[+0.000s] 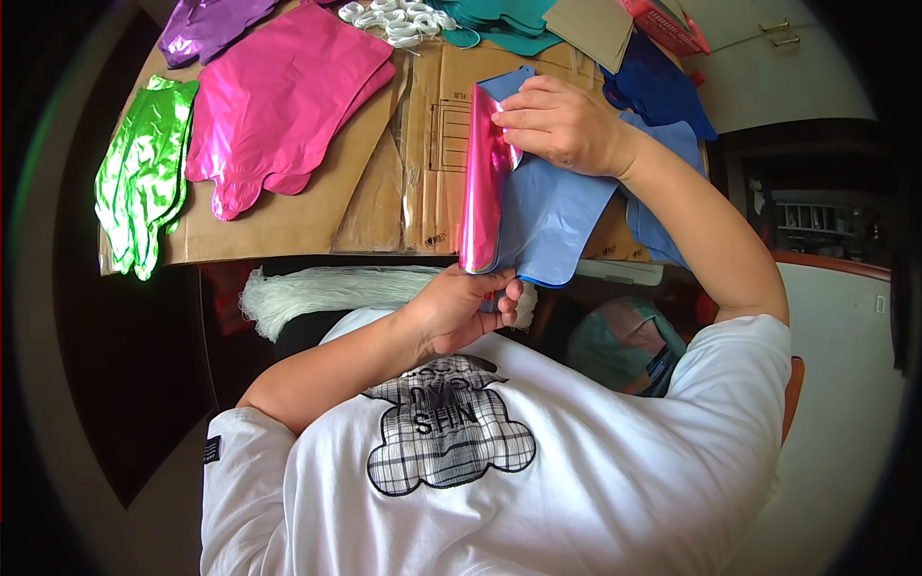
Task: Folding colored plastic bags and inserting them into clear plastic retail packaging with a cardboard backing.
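Holding the pink foil balloon (485, 182) and the blue foil balloon (552, 216) over the desk (288, 221), your left hand (461, 307) pinches their 6 o'clock end; your right hand (562, 125) pinches the 12 o'clock end.

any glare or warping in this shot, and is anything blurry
Head view: the shiny green foil balloons and the folded pink foil balloon held between the left hand and right hand throw bright glare; the cardboard sheet edges bow from fisheye distortion; dark vignette rings the frame; hands and balloons look sharp, lit by soft daylight.
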The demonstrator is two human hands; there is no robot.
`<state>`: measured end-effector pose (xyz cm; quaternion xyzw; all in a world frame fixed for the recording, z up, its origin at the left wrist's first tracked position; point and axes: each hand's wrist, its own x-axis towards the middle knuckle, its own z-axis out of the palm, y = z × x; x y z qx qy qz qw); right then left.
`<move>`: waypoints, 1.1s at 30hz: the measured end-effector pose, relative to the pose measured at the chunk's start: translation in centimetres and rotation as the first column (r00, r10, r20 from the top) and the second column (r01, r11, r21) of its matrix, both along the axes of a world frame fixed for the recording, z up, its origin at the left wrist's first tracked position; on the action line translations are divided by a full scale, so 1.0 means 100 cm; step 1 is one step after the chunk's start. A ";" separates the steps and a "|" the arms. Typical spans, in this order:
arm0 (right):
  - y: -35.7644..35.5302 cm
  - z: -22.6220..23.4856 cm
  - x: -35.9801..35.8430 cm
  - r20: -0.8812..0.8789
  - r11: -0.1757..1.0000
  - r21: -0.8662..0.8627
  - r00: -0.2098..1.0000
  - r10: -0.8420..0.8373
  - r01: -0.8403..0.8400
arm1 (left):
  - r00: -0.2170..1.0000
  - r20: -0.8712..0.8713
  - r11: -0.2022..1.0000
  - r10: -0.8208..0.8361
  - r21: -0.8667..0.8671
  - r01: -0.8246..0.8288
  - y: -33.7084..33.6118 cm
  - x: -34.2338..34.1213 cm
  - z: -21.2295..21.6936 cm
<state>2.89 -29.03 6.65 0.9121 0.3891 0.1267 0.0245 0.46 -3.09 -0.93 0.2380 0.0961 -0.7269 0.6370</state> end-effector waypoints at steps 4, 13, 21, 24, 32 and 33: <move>-0.001 -0.003 0.000 -0.029 1.000 -0.023 1.000 0.004 -0.005 | 1.000 0.003 1.000 0.010 -0.019 -0.010 -0.001 -0.001 0.002; -0.001 0.002 0.005 -0.114 0.999 -0.033 0.993 0.019 -0.023 | 0.985 0.125 0.992 -0.121 0.053 0.115 0.004 0.009 0.015; -0.006 -0.001 0.001 -0.099 0.999 -0.032 0.995 0.025 -0.028 | -0.161 0.960 0.876 -0.229 0.275 0.396 0.026 0.121 0.112; -0.005 -0.005 0.006 -0.072 0.999 -0.003 0.996 0.053 -0.053 | -0.730 0.596 0.933 0.335 -0.104 0.344 -0.013 0.140 0.092; -0.008 -0.008 0.004 -0.060 0.998 0.024 0.997 0.055 -0.054 | -0.700 0.507 0.824 0.502 -0.033 0.566 -0.056 0.158 0.043; -0.009 -0.009 0.004 -0.053 0.998 0.036 0.997 0.054 -0.052 | -0.701 0.513 0.822 0.495 -0.015 0.569 -0.054 0.157 0.042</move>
